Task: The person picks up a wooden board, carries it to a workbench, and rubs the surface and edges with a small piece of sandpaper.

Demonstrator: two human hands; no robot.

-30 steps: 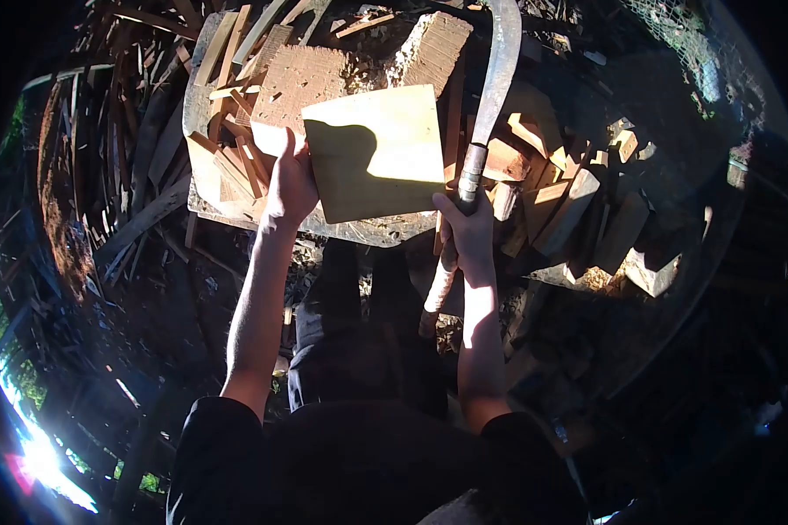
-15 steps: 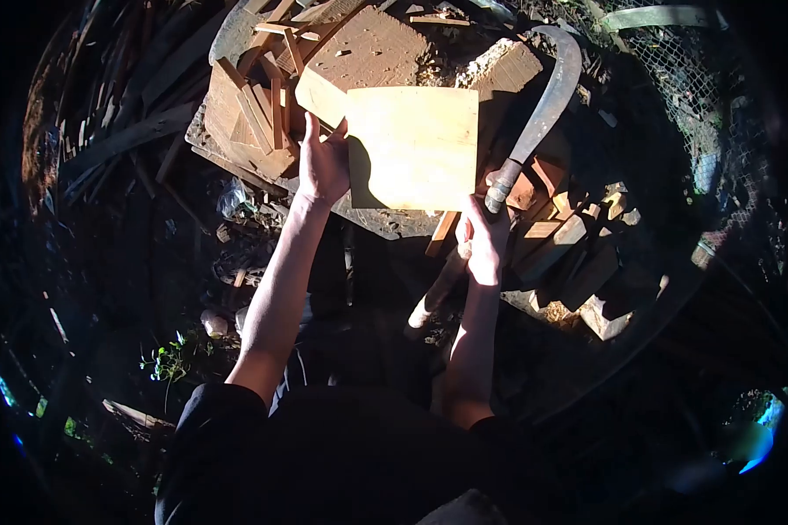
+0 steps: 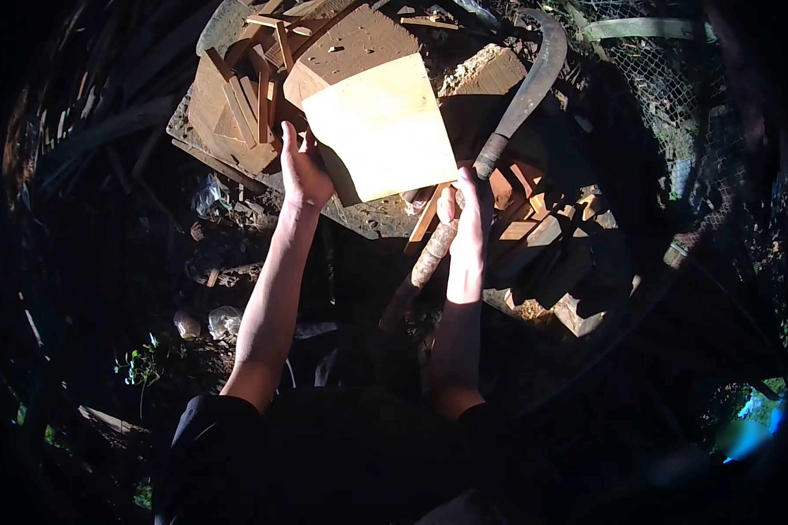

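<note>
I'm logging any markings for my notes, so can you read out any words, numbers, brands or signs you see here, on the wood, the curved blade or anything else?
None: no readable text anywhere.
The pale wood board at the left hand is bare.
The curved blade held by the right hand shows no stamp or brand.

Both bare arms reach forward — left hand point(image 3: 303, 171) flat-fingered, right hand point(image 3: 469, 219) with fingers curled shut.
</note>
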